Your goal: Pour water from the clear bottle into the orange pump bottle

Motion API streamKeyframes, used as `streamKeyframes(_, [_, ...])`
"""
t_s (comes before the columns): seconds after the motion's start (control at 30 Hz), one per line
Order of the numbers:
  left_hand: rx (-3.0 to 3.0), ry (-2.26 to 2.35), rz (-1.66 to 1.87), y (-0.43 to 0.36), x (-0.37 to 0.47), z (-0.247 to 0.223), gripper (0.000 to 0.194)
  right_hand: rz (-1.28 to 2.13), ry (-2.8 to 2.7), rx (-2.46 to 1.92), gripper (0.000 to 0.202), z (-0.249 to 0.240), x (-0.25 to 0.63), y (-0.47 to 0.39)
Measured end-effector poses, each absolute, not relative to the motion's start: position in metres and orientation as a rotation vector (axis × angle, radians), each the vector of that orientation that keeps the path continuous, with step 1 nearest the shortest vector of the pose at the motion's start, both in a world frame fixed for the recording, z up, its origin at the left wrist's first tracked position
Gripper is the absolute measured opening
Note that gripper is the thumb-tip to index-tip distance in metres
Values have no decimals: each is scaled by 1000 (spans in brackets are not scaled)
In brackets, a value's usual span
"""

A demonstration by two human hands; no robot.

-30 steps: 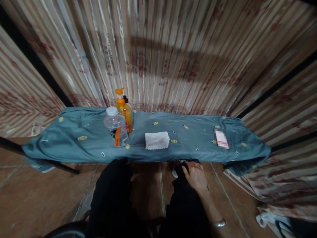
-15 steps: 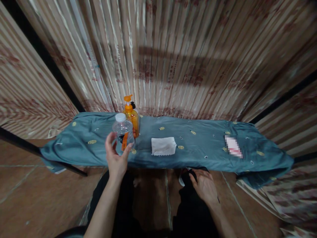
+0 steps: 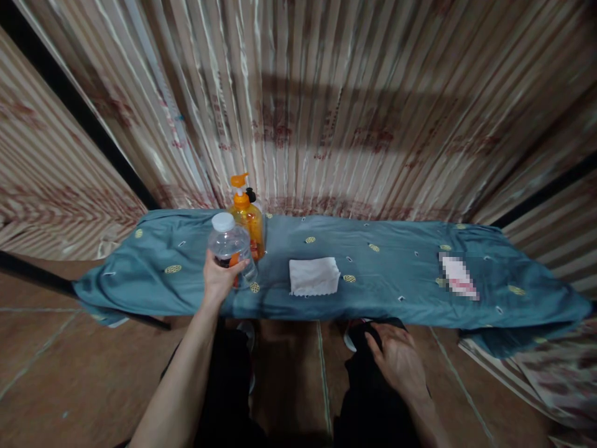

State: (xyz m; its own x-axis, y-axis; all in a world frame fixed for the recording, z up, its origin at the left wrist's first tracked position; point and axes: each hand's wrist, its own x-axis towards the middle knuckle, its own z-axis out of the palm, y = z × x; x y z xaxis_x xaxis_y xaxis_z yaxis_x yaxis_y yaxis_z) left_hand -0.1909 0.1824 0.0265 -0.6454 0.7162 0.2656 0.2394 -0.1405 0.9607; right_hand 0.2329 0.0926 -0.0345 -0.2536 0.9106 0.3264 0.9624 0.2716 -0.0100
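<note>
My left hand (image 3: 220,274) is wrapped round a clear plastic bottle (image 3: 230,241) with a white cap and an orange-and-black label, its thumb across the front. The bottle stands upright on the cloth-covered table, at the left. Close behind it is an orange pump bottle (image 3: 252,223), and a black-topped bottle (image 3: 250,194) shows partly behind that. Resting on my right knee, below the table's front edge, my right hand (image 3: 396,351) lies flat and holds nothing. A folded white cloth (image 3: 314,277) lies mid-table between the hands.
A blue-green cloth with pineapple prints covers the narrow table (image 3: 373,267). On its right lies a blurred white-and-pink item (image 3: 459,277). A striped curtain (image 3: 317,112) hangs right behind, and black poles (image 3: 93,118) slant at both sides. My knees are at the front edge.
My left hand has closed from a loose, open curve beside the clear bottle to a grip round it. My right hand stays on the knee. The view has shifted slightly.
</note>
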Motion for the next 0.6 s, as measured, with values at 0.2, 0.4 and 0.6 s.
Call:
streamKeyframes(0.2, [1006,1672,1774,179,-211,25,41,-269,-2251,-1661,64,-33,235,92])
streamKeyframes(0.4, [1009,1667,1757,181,-218,21,41,-233,-2234,-1631,73,-32,237,94])
streamKeyframes(0.6, [1091,1733,1746,173,-210,9,42,-265,-2244,-1625,71,-34,239,96])
